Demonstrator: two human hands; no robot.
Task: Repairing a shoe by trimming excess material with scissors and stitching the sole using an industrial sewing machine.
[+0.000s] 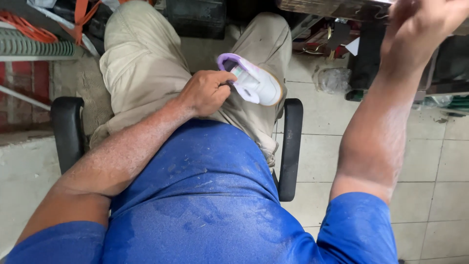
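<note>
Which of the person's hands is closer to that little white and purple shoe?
Left. The left hand grips the shoe on the lap; the right hand is raised far off to the shoe's right, apart from it.

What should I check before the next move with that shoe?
1. Left hand grips the shoe at its heel: ok.
2. Shoe rests over the lap, not dangling: ok.
3. Right hand free of the shoe, raised toward the bench edge: ok.
4. What the right hand holds or touches: cannot tell, cut off by the frame.
5. Sole condition: cannot tell, it faces away.
6. Person seated between the chair armrests: ok.
</note>
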